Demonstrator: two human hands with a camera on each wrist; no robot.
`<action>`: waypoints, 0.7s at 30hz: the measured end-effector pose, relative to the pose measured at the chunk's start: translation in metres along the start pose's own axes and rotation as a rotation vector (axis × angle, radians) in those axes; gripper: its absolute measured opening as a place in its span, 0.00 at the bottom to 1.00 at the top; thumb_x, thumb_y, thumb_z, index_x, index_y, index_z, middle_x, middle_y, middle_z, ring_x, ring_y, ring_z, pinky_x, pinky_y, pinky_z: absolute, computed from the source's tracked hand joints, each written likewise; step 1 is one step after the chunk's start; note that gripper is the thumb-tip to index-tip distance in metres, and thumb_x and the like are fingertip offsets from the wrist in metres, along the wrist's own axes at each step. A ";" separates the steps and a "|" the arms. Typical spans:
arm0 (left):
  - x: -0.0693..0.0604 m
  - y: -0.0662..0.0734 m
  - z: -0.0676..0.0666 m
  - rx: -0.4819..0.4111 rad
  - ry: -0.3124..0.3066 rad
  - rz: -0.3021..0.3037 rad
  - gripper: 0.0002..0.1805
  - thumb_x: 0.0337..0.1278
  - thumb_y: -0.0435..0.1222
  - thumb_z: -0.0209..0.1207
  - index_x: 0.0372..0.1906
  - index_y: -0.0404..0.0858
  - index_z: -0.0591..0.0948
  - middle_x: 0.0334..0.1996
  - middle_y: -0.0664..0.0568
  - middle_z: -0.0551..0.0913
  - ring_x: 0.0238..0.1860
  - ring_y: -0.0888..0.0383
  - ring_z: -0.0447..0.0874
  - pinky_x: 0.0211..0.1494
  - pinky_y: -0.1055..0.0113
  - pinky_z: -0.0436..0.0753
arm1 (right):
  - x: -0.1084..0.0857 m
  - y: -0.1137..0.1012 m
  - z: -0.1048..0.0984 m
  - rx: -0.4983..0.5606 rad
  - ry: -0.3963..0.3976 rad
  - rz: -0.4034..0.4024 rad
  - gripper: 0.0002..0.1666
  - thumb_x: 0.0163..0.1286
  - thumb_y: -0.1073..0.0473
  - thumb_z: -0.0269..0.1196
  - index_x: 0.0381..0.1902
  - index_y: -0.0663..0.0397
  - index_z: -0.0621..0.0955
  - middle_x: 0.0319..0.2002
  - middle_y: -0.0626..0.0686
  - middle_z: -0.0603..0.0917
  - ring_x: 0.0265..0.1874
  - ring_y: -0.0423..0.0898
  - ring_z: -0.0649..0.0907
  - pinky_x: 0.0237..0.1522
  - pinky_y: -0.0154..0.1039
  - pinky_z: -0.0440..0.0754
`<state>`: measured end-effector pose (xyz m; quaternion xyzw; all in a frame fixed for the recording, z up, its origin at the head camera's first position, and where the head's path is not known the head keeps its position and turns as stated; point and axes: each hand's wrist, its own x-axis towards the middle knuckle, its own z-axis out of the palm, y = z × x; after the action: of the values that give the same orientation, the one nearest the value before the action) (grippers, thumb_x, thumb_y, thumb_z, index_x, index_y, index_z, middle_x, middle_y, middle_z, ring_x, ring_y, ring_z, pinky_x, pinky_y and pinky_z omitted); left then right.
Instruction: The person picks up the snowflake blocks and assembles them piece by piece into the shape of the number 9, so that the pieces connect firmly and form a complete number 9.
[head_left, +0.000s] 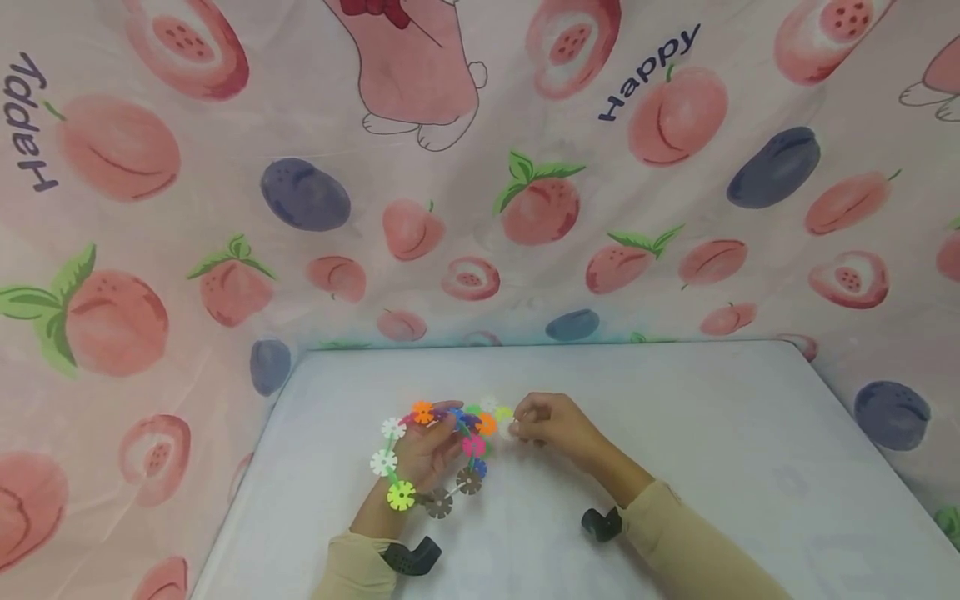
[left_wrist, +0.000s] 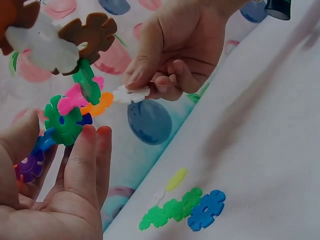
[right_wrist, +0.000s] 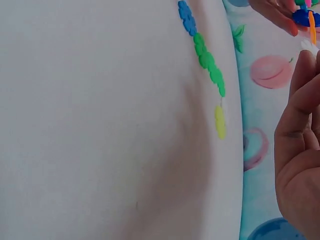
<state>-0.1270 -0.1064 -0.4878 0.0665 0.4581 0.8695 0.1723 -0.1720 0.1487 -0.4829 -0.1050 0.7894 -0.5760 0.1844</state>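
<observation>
Left wrist view: I have right fingers pinched on a white disc, left fingers part-curled round the chain; I'd square both up before pressing.

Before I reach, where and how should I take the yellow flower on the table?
Probably pinch the outer edge of the yellow flower, coming from the right in the head view. It forms the row's end, so that side looks free; a white piece and green flowers sit on the other.
</observation>
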 end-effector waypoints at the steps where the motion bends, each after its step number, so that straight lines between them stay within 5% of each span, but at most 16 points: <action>1: 0.000 0.000 0.000 -0.006 -0.010 0.003 0.15 0.81 0.30 0.43 0.59 0.42 0.76 0.41 0.57 0.85 0.43 0.64 0.87 0.50 0.74 0.86 | -0.001 -0.001 0.000 0.006 0.005 -0.002 0.12 0.62 0.56 0.74 0.38 0.56 0.83 0.29 0.54 0.87 0.33 0.60 0.83 0.34 0.42 0.83; 7: -0.001 0.002 0.000 0.002 -0.027 0.016 0.15 0.81 0.30 0.43 0.58 0.45 0.77 0.41 0.57 0.85 0.43 0.65 0.87 0.50 0.74 0.86 | -0.005 -0.005 0.001 0.023 0.014 -0.038 0.12 0.62 0.56 0.74 0.37 0.56 0.84 0.31 0.57 0.89 0.35 0.59 0.87 0.37 0.48 0.86; 12: -0.001 0.002 0.003 0.038 0.032 0.007 0.13 0.80 0.32 0.46 0.57 0.47 0.78 0.41 0.57 0.87 0.43 0.65 0.87 0.51 0.73 0.86 | -0.008 -0.007 0.003 0.045 0.010 -0.067 0.11 0.63 0.56 0.73 0.36 0.56 0.84 0.30 0.54 0.88 0.37 0.49 0.91 0.42 0.53 0.88; 21: 0.000 0.003 0.008 0.069 0.106 0.018 0.10 0.79 0.35 0.50 0.55 0.46 0.78 0.42 0.56 0.88 0.45 0.64 0.87 0.53 0.71 0.86 | -0.012 -0.010 0.004 0.127 0.032 -0.083 0.11 0.62 0.58 0.74 0.37 0.58 0.84 0.33 0.57 0.88 0.40 0.51 0.91 0.45 0.49 0.89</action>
<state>-0.1258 -0.1013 -0.4810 0.0305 0.4955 0.8571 0.1376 -0.1598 0.1461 -0.4723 -0.1164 0.7490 -0.6338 0.1539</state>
